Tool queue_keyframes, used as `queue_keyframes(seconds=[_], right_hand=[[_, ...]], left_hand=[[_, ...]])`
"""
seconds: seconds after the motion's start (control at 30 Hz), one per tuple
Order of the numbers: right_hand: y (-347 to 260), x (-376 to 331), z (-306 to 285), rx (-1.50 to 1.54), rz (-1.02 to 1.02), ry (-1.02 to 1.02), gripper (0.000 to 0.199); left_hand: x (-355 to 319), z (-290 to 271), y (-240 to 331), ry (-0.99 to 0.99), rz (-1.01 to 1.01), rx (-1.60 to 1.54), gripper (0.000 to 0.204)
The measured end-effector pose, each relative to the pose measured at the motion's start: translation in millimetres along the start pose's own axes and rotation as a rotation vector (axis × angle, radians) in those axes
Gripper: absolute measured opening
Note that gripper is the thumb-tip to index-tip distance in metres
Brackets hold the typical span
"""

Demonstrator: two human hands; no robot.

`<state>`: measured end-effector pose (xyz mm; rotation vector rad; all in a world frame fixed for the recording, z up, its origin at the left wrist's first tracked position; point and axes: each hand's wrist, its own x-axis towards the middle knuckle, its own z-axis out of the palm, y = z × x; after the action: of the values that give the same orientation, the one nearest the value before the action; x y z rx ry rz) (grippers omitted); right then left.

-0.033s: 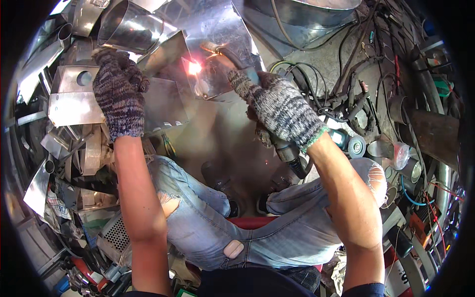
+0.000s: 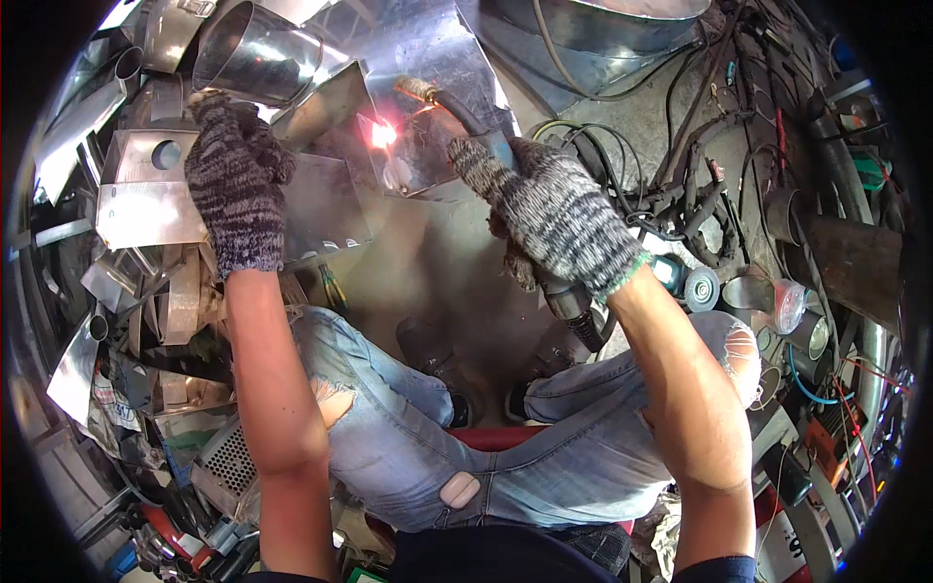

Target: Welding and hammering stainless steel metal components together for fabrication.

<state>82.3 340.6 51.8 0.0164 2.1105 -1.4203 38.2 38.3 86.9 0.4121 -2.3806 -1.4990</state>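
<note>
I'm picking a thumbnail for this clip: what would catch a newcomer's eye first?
The bright pink-white glow near the top centre, where the tip of the welding torch meets the sheet metal. Next, the two hands in grey knitted gloves: the right hand grips the torch, and the left hand presses on the metal piece at upper left.

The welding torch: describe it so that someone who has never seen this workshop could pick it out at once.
Find the bright pink spark on the sheet metal above the person's knees. The welding torch is the dark curved neck running from that spark into the gloved right hand. Unlike the loose cables nearby, it has a brassy nozzle at the glow.
</note>
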Motion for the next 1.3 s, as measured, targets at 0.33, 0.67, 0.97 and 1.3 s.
queue_keyframes(seconds=[0.33,0.67,0.97,1.3], right_hand=[[14,-22,-13,-0.298,-0.380,0.271,0.052],[35,-18,-9,-0.581,-0.662,0.189,0.038],[34,-36,-11,-0.584,-0.547,-0.155,0.050],[49,-31,-1,-0.714,-0.769,-0.071,0.032]], left_hand=[[-19,30,9,-0.313,-0.156,0.320,0.024],[-20,49,-14,-0.489,0.022,0.708,0.037],[-11,42,-15,-0.520,-0.056,0.762,0.046],[-12,40,-11,-0.515,0.060,0.858,0.040]])
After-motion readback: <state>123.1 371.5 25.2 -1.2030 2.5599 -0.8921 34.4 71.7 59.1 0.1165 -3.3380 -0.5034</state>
